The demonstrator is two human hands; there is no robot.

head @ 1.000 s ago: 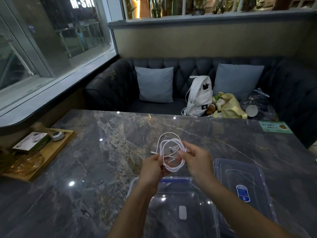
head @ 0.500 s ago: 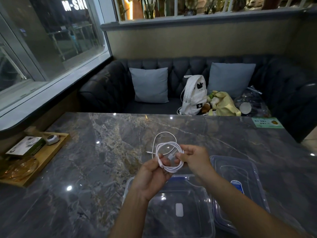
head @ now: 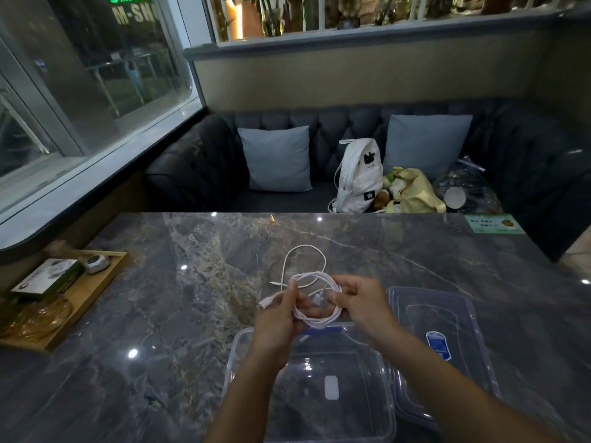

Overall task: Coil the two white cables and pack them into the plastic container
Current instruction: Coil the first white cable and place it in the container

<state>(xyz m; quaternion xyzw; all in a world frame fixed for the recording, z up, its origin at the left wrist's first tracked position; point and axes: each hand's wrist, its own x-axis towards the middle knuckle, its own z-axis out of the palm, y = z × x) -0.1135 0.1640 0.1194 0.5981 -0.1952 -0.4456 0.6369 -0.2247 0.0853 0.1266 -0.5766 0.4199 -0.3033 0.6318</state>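
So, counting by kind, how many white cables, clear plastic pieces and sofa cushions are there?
White cables: 2, the coiled cable and the loose cable
Clear plastic container: 1
Clear lid: 1
Grey-blue cushions: 2, the left cushion and the right cushion
Total: 6

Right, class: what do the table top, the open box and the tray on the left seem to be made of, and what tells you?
Table top: likely polished marble or a look-alike, grey with pale veins and sharp light reflections. Box: clear, glossy plastic; the table shows through its walls. Tray: probably wood or bamboo, matt tan.
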